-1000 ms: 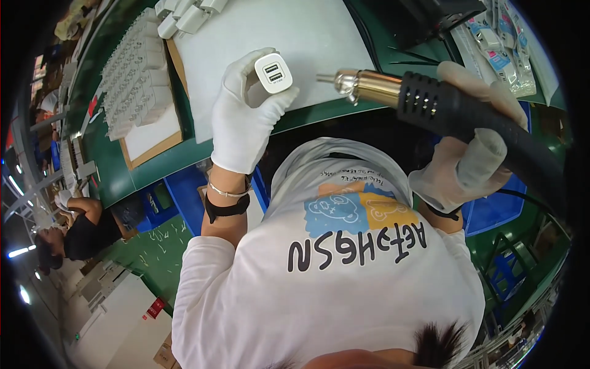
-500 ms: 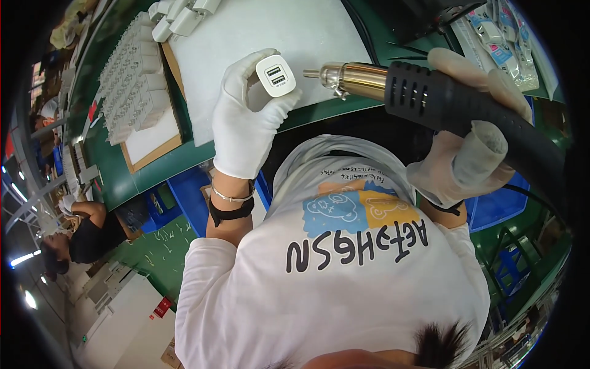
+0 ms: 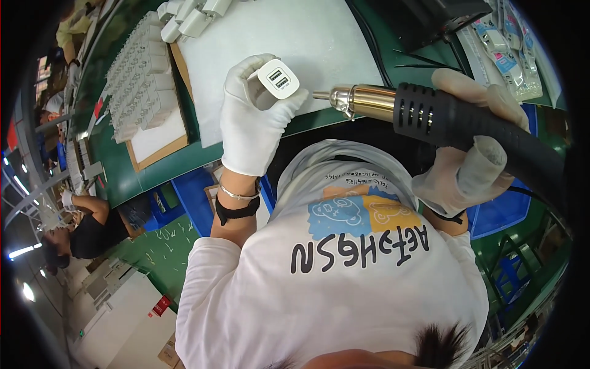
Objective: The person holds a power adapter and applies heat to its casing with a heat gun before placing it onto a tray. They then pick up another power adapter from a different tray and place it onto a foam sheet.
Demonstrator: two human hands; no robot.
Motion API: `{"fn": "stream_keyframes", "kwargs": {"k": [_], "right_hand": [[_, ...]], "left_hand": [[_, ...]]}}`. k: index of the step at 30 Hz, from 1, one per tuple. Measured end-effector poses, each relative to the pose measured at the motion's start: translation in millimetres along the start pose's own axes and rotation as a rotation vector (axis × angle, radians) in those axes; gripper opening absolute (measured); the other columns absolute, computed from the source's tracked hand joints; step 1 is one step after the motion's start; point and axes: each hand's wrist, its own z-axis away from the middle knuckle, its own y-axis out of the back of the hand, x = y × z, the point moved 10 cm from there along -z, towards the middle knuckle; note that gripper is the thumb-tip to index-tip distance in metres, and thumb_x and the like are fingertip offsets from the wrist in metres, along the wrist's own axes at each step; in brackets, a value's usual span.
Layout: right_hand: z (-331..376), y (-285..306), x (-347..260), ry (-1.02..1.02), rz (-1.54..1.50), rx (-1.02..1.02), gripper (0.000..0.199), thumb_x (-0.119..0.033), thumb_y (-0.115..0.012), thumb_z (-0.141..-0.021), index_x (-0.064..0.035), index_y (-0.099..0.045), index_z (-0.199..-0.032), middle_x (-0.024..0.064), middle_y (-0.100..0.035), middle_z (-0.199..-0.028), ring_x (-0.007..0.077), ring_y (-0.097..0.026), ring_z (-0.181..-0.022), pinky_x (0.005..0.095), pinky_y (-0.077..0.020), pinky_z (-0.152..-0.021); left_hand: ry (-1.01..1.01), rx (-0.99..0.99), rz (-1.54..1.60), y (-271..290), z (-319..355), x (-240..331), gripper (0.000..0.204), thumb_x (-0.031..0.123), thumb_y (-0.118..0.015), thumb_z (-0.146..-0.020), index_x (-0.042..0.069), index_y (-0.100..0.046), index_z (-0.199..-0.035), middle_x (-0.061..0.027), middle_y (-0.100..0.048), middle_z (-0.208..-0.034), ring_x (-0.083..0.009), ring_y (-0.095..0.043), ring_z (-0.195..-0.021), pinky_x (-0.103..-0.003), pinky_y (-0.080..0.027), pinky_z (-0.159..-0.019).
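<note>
In a white glove, my left hand (image 3: 253,123) grips a white USB charger (image 3: 279,79) between thumb and fingers. Its face with two USB ports is turned up toward me. My right hand (image 3: 470,160), in a thin pale glove, is wrapped round the black handle of a hot air gun (image 3: 424,114). A finger cover shows on that hand. The tool's brass-coloured barrel and thin nozzle point left at the charger, with the tip close to my left thumb. Whether tip and glove touch, I cannot tell.
A tray (image 3: 161,157) at the left bears rows of clear-and-white charger parts (image 3: 141,86). Several white chargers (image 3: 195,23) lie at the far left of the white work mat (image 3: 246,34). Bagged goods (image 3: 507,58) and a black device (image 3: 436,18) stand far right. A co-worker (image 3: 92,224) sits at left.
The view has shifted slightly, so bench and hands sit a little lower and to the right. The charger is tilted slightly differently, and the tool's tip is nearer to it.
</note>
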Motion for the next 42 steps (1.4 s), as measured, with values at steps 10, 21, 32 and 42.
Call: {"fn": "stream_keyframes", "kwargs": {"k": [10, 21, 32, 42], "right_hand": [[9, 8, 17, -0.216, -0.140, 0.192, 0.043, -0.041, -0.056, -0.090, -0.0054, -0.052, -0.115, 0.0198, -0.065, -0.097, 0.0207, -0.061, -0.082, 0.0329, -0.0500, -0.077], [-1, -2, 9, -0.049, -0.149, 0.029, 0.041, -0.036, -0.050, -0.095, -0.0031, -0.047, -0.118, 0.0213, -0.065, -0.097, 0.0188, -0.060, -0.078, 0.0295, -0.0499, -0.071], [0, -2, 5, -0.079, -0.132, 0.115, 0.042, -0.037, -0.050, -0.095, -0.0020, -0.048, -0.118, 0.0211, -0.065, -0.096, 0.0189, -0.061, -0.079, 0.0294, -0.0511, -0.070], [1, 3, 13, -0.164, -0.160, 0.180, 0.044, -0.039, -0.054, -0.092, -0.0030, -0.051, -0.117, 0.0206, -0.066, -0.095, 0.0204, -0.063, -0.078, 0.0303, -0.0524, -0.069]], "left_hand": [[-0.043, 0.043, -0.116, -1, -3, 15, 0.048, -0.007, -0.076, -0.066, 0.006, -0.054, -0.107, -0.0028, -0.048, -0.101, -0.0136, -0.054, -0.101, -0.028, -0.051, -0.089], [0.011, 0.028, 0.016, -1, -1, 8, 0.045, -0.013, -0.072, -0.068, 0.002, -0.054, -0.107, -0.0051, -0.060, -0.106, -0.0098, -0.059, -0.089, -0.022, -0.052, -0.079], [0.042, -0.015, 0.066, -4, 0, 4, 0.046, -0.010, -0.071, -0.071, 0.001, -0.056, -0.112, -0.0064, -0.062, -0.110, -0.0087, -0.059, -0.092, -0.021, -0.051, -0.079], [0.022, -0.023, 0.089, -4, 1, 7, 0.044, -0.008, -0.069, -0.076, 0.002, -0.056, -0.117, -0.0073, -0.061, -0.116, -0.0094, -0.058, -0.095, -0.022, -0.050, -0.081]]}}
